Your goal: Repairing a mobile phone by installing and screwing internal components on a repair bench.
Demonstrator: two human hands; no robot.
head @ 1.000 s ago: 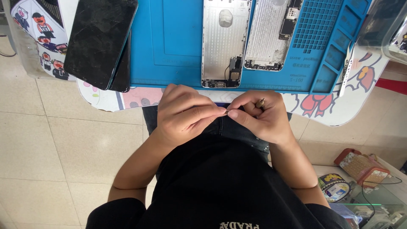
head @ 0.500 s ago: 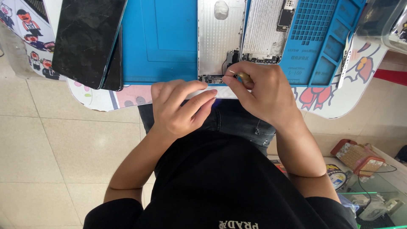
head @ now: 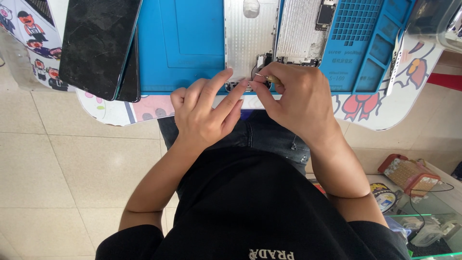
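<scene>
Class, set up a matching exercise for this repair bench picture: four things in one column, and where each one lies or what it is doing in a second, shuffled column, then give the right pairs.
Things
1. dark phone screen
2. blue work mat
3. right hand
4. left hand

Places or states
A. pinches a thin metal tool at the lower end of the opened silver phone back
B. lies at the table's left side, overlapping the mat's edge
C. fingers stretched to the phone back's lower edge
D. spread under both opened phone parts

Pairs: 1-B, 2-D, 3-A, 4-C
</scene>
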